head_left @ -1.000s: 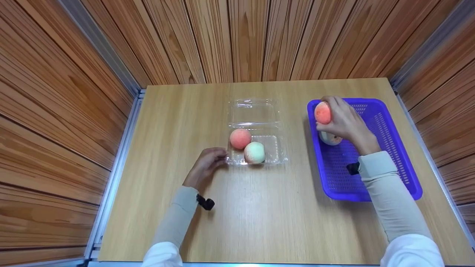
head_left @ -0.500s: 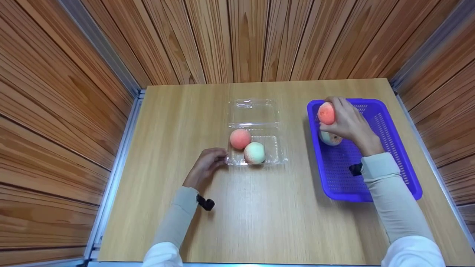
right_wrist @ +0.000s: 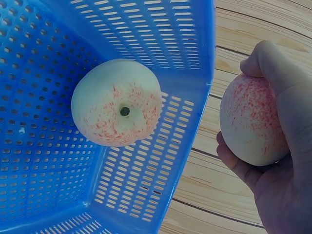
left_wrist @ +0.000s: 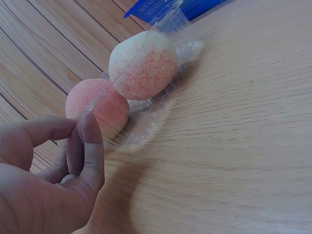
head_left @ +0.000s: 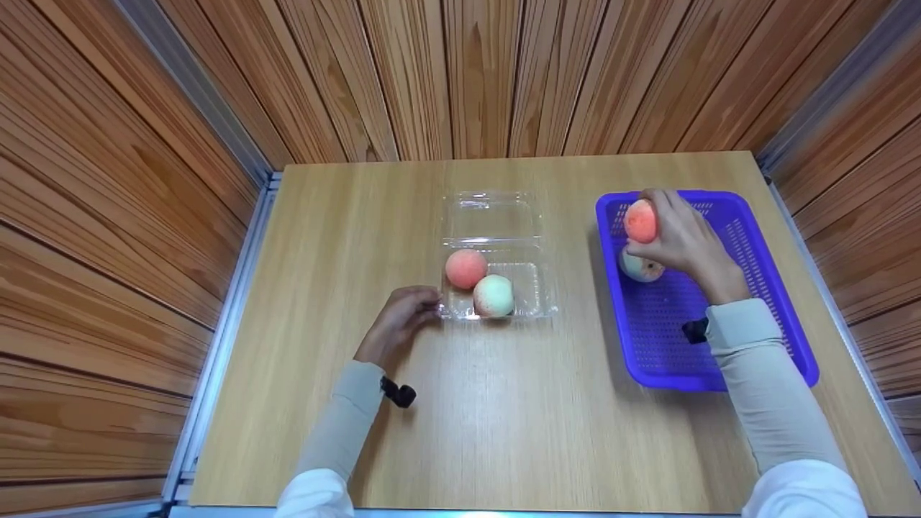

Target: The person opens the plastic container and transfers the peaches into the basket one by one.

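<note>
My left hand pinches the near left corner of a clear plastic clamshell box, between thumb and fingers in the left wrist view. The box lies with its lid folded back. Inside it rest a pink peach and a pale peach with pink speckles, touching each other. My right hand grips another peach, pink on one side and pale speckled on the other, above the far left part of a purple-blue basket. Below it in the basket's corner sits a pale peach with a dark stem spot.
The wooden table is bounded by wood-plank walls at the back and sides, with metal rails along its edges. The basket's raised rim stands to the right of the clamshell box.
My right hand, with its peach, has shifted slightly to the right over the basket, showing more of the peach beneath. The left hand and the clamshell box have stayed put.
</note>
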`<state>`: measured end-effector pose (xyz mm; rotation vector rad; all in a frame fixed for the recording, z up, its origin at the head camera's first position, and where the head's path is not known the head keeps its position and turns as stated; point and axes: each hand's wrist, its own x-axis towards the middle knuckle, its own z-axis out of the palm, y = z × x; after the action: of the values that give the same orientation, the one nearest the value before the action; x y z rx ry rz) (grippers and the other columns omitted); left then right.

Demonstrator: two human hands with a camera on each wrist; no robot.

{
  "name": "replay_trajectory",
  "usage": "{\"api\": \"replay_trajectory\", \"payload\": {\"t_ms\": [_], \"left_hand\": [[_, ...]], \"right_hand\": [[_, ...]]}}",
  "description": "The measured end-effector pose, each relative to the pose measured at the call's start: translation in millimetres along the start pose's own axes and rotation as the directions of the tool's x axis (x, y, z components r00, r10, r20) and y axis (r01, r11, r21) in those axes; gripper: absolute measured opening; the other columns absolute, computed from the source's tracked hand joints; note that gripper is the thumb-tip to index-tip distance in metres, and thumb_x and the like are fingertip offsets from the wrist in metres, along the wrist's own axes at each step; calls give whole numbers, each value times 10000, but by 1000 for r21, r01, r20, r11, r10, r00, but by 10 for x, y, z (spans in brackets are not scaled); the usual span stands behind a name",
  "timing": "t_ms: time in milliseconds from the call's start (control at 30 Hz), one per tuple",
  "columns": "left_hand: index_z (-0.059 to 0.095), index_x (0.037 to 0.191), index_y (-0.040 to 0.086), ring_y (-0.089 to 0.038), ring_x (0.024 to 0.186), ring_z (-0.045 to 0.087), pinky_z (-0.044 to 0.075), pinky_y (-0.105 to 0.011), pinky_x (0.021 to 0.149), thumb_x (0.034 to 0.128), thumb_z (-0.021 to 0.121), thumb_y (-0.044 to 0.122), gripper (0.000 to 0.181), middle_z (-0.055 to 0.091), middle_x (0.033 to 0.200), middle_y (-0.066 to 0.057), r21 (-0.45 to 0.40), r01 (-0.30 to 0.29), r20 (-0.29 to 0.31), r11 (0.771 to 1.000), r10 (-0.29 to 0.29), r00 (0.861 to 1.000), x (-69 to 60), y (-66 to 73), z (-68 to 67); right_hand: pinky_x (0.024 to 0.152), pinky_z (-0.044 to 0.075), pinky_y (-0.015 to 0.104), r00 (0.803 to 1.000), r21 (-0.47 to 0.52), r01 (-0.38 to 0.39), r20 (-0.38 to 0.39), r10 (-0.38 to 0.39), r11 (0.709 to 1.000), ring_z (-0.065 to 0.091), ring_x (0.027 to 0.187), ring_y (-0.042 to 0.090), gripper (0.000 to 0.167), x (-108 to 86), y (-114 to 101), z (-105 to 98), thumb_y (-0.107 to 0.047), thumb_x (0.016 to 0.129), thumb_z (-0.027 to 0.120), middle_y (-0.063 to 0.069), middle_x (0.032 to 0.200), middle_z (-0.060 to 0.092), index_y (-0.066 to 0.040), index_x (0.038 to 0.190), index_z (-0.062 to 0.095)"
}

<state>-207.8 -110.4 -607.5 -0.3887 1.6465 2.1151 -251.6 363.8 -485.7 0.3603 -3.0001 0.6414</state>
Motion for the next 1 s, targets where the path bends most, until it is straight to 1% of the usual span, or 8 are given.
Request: {"api": "replay_trajectory", "payload": {"t_ms": [133,267,333,500,633,833,1000], "left_hand": [[701,1107,-80,-171,843,696,630,-338,868,1003,628,-16,142,691,1012,-133,-11,-3,6,1000,4,1000,-1,0,2],[704,1105,-83,-166,830,690,629,-333,859,1001,623,-16,147,689,997,-120,-3,-5,7,1000,5,1000,0,-1,1],[699,1096,-93,-160,815,682,624,-315,831,1002,615,-24,144,686,968,-102,-2,-15,12,1000,15,1000,7,-4,6],[668,1127,-147,-148,796,671,613,-276,771,1000,605,-28,185,684,920,-70,5,-35,21,999,35,999,27,-14,9],[673,1131,-137,-147,794,660,613,-308,813,1001,610,-16,188,677,909,-52,15,-26,19,1000,26,999,22,-12,7],[686,1140,-108,-167,818,662,618,-358,885,1002,622,1,187,676,926,-57,34,0,14,999,-1,1000,21,-10,-10],[674,1212,-127,-178,858,673,617,-378,930,1010,621,11,250,689,1018,-115,46,0,23,999,-1,1000,8,6,-15]], "right_hand": [[932,516,651,1000,4,-8,5,8,1000,547,1150,437,865,-12,25,-6,-262,822,868,262,1367,530,12,1511,423],[953,512,661,1000,6,-14,4,14,1000,546,1153,440,871,-22,51,-9,-259,818,873,260,1352,531,11,1512,420],[953,508,659,1000,-2,-9,-4,9,1000,549,1148,442,864,-23,71,-9,-254,809,876,262,1332,538,14,1499,431],[959,497,667,1000,-10,-4,-5,4,1000,549,1156,453,864,-26,98,-21,-258,805,884,266,1321,541,14,1492,436],[962,495,674,1000,-7,-21,8,21,1000,544,1154,457,882,-43,113,-26,-270,814,891,269,1325,528,10,1505,419],[946,496,677,998,2,-57,22,57,998,547,1138,469,903,-68,158,-26,-297,818,899,274,1318,519,-3,1515,407],[968,489,679,996,10,-86,39,85,996,541,1154,469,923,-76,179,-42,-361,837,903,273,1330,513,-3,1522,398]]}}
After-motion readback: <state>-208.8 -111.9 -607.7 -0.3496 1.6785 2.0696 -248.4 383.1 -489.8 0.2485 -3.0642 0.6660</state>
